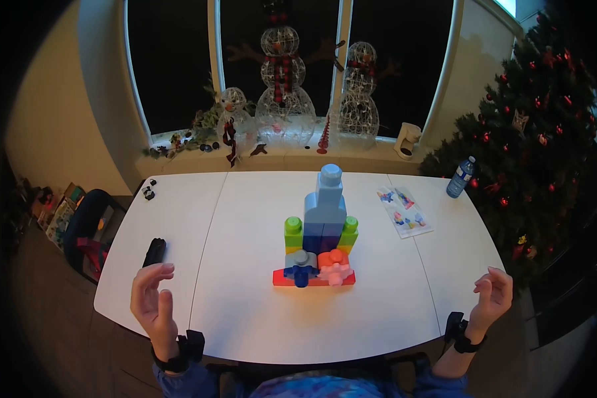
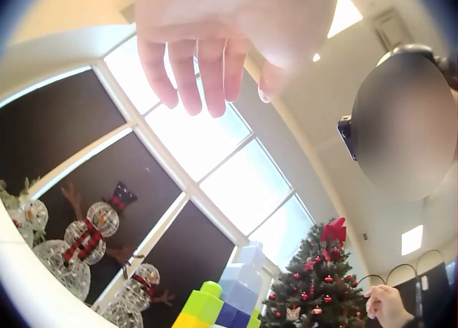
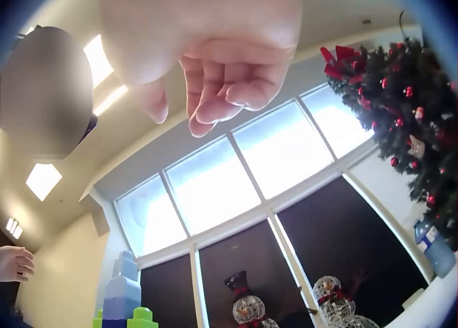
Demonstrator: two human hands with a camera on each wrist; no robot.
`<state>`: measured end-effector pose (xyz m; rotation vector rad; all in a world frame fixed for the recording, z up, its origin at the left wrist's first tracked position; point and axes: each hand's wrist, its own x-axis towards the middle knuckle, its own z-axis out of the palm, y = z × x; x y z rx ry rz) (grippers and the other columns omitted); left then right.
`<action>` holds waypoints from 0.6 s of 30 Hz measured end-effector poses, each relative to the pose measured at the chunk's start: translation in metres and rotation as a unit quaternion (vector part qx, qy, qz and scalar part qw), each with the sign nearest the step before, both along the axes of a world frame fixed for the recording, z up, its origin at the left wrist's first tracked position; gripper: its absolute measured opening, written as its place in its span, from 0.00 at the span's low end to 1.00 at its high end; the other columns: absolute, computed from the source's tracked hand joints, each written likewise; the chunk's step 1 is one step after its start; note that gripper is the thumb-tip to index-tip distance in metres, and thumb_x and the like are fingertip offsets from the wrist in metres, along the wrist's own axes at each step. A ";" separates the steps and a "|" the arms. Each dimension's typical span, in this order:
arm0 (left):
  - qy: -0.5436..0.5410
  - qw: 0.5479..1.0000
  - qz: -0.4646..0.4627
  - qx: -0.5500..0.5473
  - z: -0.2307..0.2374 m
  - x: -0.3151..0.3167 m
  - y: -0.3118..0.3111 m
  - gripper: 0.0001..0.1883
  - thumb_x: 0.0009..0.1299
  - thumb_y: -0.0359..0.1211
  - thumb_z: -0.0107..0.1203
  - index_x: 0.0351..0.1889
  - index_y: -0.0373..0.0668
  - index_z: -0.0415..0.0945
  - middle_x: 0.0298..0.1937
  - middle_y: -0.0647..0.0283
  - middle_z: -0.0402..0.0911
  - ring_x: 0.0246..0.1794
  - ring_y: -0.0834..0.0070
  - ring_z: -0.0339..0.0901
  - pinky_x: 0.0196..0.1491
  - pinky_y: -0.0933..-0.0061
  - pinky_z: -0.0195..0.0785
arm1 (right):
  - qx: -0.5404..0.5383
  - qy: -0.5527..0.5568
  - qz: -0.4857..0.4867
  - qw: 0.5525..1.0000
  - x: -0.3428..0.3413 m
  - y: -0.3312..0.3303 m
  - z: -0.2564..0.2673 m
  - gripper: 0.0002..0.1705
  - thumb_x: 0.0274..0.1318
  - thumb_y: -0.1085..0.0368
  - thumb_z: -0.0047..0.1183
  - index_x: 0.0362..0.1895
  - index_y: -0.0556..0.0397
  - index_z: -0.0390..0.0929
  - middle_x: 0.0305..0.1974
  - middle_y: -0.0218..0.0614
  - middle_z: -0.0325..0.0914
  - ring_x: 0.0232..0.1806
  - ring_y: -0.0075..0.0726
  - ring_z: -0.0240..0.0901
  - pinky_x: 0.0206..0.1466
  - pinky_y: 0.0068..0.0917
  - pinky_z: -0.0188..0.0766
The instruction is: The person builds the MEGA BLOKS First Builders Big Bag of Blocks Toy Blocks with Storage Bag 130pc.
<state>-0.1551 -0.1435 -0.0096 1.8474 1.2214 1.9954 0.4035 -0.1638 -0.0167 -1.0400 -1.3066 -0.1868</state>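
A tower of toy building blocks (image 1: 324, 209) stands upright mid-table, light blue on top, dark blue below, with green and yellow blocks at its sides. Its front carries a dark blue gear-shaped piece (image 1: 301, 273) on grey and a pink one (image 1: 335, 273) on orange-red, above a red base (image 1: 285, 278). My left hand (image 1: 154, 302) is raised at the table's left, fingers loosely bent, holding nothing. Over at the right edge, my right hand (image 1: 494, 295) is likewise raised and holds nothing, its fingers softly curled in the right wrist view. Both hands are well apart from the tower.
On the white table (image 1: 245, 318) lie a black object (image 1: 155, 251) beyond my left hand, a printed sheet (image 1: 404, 212) and small dark items (image 1: 148, 192). A water bottle (image 1: 461, 178) stands far right, near a decorated tree (image 1: 530, 132). Wire snowmen (image 1: 284, 99) line the windowsill.
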 end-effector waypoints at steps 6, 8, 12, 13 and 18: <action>0.000 0.987 0.145 0.066 0.001 -0.027 -0.049 0.15 0.83 0.38 0.50 0.55 0.34 0.77 0.51 0.53 0.81 0.51 0.66 0.79 0.53 0.65 0.74 | 0.059 0.000 -0.055 0.997 0.025 -0.034 0.013 0.13 0.74 0.60 0.57 0.43 0.60 0.80 0.25 0.32 0.75 0.26 0.22 0.71 0.29 0.19 0.64; 0.003 0.985 0.151 0.089 0.002 -0.033 -0.056 0.15 0.83 0.36 0.50 0.55 0.34 0.77 0.52 0.53 0.82 0.51 0.66 0.79 0.53 0.65 0.73 | 0.079 -0.005 -0.052 0.996 0.024 -0.039 0.016 0.13 0.76 0.63 0.54 0.39 0.59 0.80 0.25 0.32 0.75 0.25 0.23 0.70 0.28 0.19 0.62; 0.009 0.977 0.195 0.084 0.005 -0.034 -0.062 0.13 0.82 0.33 0.49 0.54 0.33 0.77 0.52 0.53 0.82 0.51 0.67 0.79 0.54 0.66 0.73 | 0.087 -0.019 -0.050 0.995 0.017 -0.044 0.020 0.13 0.75 0.65 0.53 0.34 0.60 0.80 0.25 0.33 0.74 0.23 0.23 0.69 0.27 0.20 0.62; 0.011 0.977 0.199 0.081 0.004 -0.034 -0.062 0.12 0.81 0.31 0.49 0.54 0.33 0.78 0.52 0.53 0.82 0.51 0.67 0.79 0.54 0.67 0.73 | 0.089 -0.021 -0.054 0.994 0.014 -0.045 0.022 0.14 0.75 0.66 0.52 0.33 0.60 0.79 0.25 0.33 0.74 0.23 0.24 0.69 0.27 0.20 0.62; 0.029 0.972 0.220 0.079 0.002 -0.042 -0.063 0.11 0.81 0.27 0.48 0.54 0.32 0.79 0.52 0.54 0.83 0.52 0.68 0.80 0.55 0.68 0.73 | 0.092 -0.019 -0.059 0.994 0.012 -0.048 0.022 0.15 0.74 0.68 0.51 0.31 0.61 0.79 0.24 0.34 0.74 0.22 0.24 0.70 0.26 0.20 0.62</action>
